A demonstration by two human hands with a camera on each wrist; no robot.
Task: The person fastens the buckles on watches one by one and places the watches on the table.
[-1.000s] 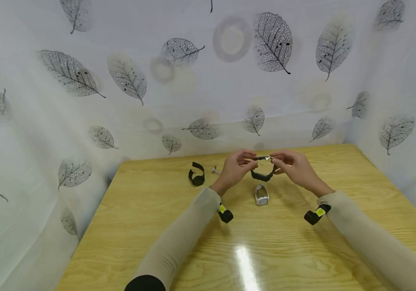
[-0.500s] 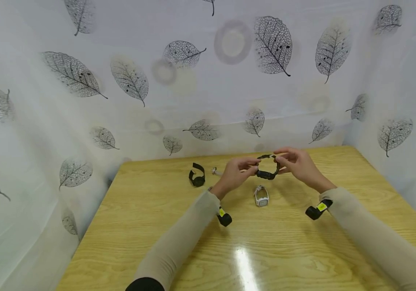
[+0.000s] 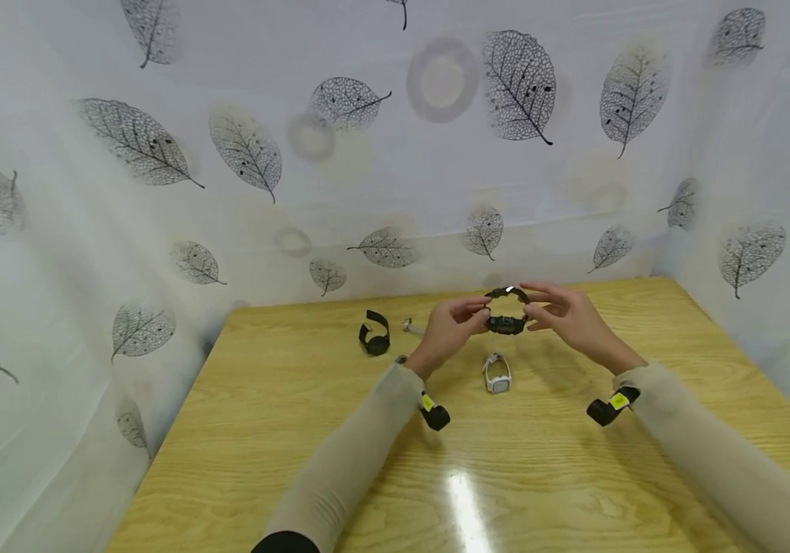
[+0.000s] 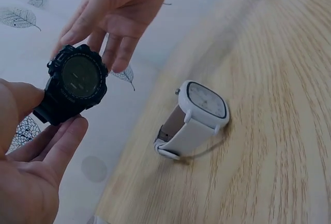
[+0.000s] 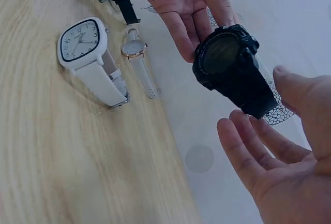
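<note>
A black digital wristwatch (image 3: 506, 325) is held up above the far part of the table, its round face toward the person and its strap looped behind. My left hand (image 3: 450, 326) pinches it at the left side; the left wrist view has the thumb on the strap and fingers under the case. On the other side, my right hand (image 3: 570, 319) has its thumb and fingers spread around the strap, fingertips close to it, and a gap shows in the right wrist view. Below the hands a white square-faced watch (image 4: 207, 100) stands on the wooden table (image 3: 284, 415).
To the left of the hands lies a black round watch (image 3: 377, 345) with its strap up. A slim watch with a pale strap (image 5: 135, 48) lies near it, partly hidden by the left hand in the head view. Leaf-patterned cloth (image 3: 381, 177) surrounds the table's back and sides.
The black wristwatch has shifted slightly right and turned so its face tips up toward the person. My right hand has moved a little to the right, its fingers looser around the strap.
</note>
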